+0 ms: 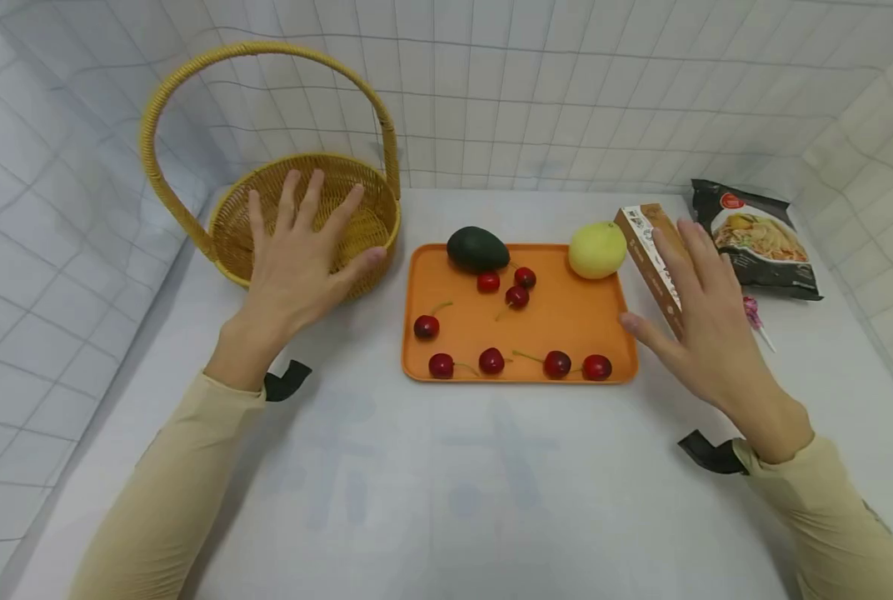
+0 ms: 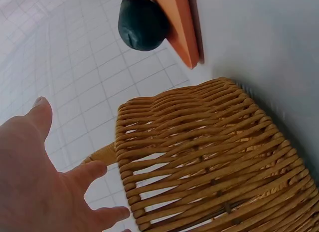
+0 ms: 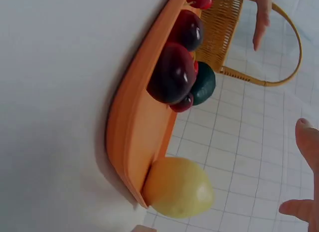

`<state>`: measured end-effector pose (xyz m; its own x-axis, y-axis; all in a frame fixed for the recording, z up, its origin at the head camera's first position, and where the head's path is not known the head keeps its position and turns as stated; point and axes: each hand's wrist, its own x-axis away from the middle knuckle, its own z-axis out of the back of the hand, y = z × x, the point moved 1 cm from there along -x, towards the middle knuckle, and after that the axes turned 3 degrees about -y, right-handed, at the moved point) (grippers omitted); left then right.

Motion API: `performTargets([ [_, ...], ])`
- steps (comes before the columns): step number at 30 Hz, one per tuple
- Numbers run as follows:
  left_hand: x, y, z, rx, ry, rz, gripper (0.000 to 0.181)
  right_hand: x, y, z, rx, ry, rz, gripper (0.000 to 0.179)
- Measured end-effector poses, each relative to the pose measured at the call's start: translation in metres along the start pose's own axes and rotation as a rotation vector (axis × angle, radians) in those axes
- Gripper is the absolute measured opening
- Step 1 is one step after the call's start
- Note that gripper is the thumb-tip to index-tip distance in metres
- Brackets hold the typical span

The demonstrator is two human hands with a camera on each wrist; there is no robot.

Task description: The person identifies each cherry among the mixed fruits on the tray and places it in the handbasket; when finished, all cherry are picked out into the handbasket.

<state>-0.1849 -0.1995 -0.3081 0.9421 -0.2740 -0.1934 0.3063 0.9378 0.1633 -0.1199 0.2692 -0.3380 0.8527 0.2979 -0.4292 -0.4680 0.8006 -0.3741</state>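
My left hand (image 1: 292,258), fingers spread, hovers over the near part of a yellow wicker basket (image 1: 229,221) with a tall hoop handle. In the left wrist view the fingertips (image 2: 94,168) show beside the basket's woven wall (image 2: 199,147), holding nothing. My right hand (image 1: 705,325) is spread over a slim brown-and-white box (image 1: 652,258), right of the orange tray (image 1: 566,325), and it holds nothing either. On the tray lie several dark red cherries (image 1: 556,364) with stems, a dark green avocado (image 1: 478,250) at the back edge and a yellow round fruit (image 1: 597,250) at the back right corner.
A black noodle packet (image 1: 761,242) lies at the back right. Below it, next to my right hand, is a pink-wrapped lollipop (image 1: 752,312) with a white stick. White grid-patterned cloth walls (image 1: 529,100) close off the back and sides of the white table (image 1: 431,483).
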Motion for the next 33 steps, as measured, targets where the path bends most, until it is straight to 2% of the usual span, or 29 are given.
performTargets([
  [3, 0.002, 0.001, 0.007, -0.010, 0.051, -0.006, 0.084, 0.005, -0.005, -0.006, -0.045, 0.072, 0.038, 0.089],
  [6, 0.004, 0.004, 0.013, 0.000, 0.119, -0.027, 0.085, 0.009, -0.010, -0.011, -0.069, 0.113, 0.055, 0.078],
  [8, 0.005, 0.005, 0.017, 0.023, 0.169, -0.056, 0.087, 0.012, -0.012, -0.015, -0.092, 0.116, 0.056, 0.070],
  [11, 0.006, 0.006, 0.025, 0.063, 0.263, -0.116, 0.088, 0.017, -0.014, -0.022, -0.124, 0.070, 0.057, 0.064],
  [13, 0.006, 0.005, 0.032, 0.079, 0.354, -0.162, 0.088, 0.020, -0.015, -0.027, -0.133, 0.015, 0.060, 0.062],
  [17, 0.005, 0.004, 0.045, 0.131, 0.612, -0.208, 0.084, 0.022, -0.015, -0.034, -0.134, -0.091, 0.063, 0.056],
  [20, 0.004, 0.002, 0.057, 0.209, 0.821, -0.171, 0.084, 0.022, -0.016, -0.036, -0.133, -0.158, 0.060, 0.052],
  [22, 0.005, -0.001, 0.066, 0.270, 0.926, -0.112, 0.093, 0.022, -0.016, -0.037, -0.138, -0.206, 0.063, 0.051],
  [24, 0.007, -0.007, 0.075, 0.331, 1.002, -0.051, 0.103, 0.022, -0.015, -0.038, -0.148, -0.248, 0.069, 0.051],
  [28, 0.011, -0.028, 0.084, 0.446, 1.076, 0.030, 0.117, 0.023, -0.012, -0.039, -0.168, -0.299, 0.084, 0.049],
  [30, 0.013, -0.040, 0.083, 0.498, 1.079, 0.045, 0.115, 0.023, -0.011, -0.039, -0.168, -0.314, 0.095, 0.047],
  [33, 0.015, -0.054, 0.077, 0.563, 1.043, 0.068, 0.112, 0.025, -0.010, -0.040, -0.162, -0.327, 0.105, 0.048],
])
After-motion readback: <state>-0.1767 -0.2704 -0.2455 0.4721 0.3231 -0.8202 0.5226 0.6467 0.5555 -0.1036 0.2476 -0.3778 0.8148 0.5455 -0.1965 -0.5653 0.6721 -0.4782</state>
